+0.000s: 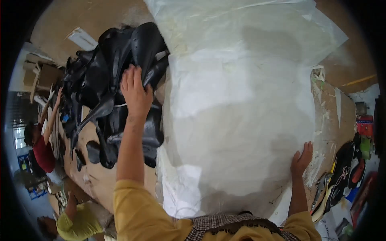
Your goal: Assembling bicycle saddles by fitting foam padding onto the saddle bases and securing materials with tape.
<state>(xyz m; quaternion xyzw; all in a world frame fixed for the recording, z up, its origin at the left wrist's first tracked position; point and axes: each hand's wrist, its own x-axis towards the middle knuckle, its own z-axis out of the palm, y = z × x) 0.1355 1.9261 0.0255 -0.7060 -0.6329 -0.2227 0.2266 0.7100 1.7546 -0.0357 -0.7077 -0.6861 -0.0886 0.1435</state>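
My left hand (136,90) reaches out over a pile of glossy black moulded pieces (94,80). Its fingers are stretched forward, with the thumb apart, and rest on or just over a curved black piece (146,44) at the pile's right side. Whether the fingertips press on it I cannot tell. On the right, my right hand (301,159) lies with fingers extended near the right edge of a large whitish sheet (241,120), holding nothing. The sheet covers the middle of the work table and has wrinkles and shadows on it.
Translucent sheeting (249,24) spreads over the far end. Ragged scraps (317,132) line the right edge of the stack. At the left, a person in red (43,152) reaches toward the pile; another in yellow-green (82,223) is nearer. Assorted items (345,172) crowd the right side.
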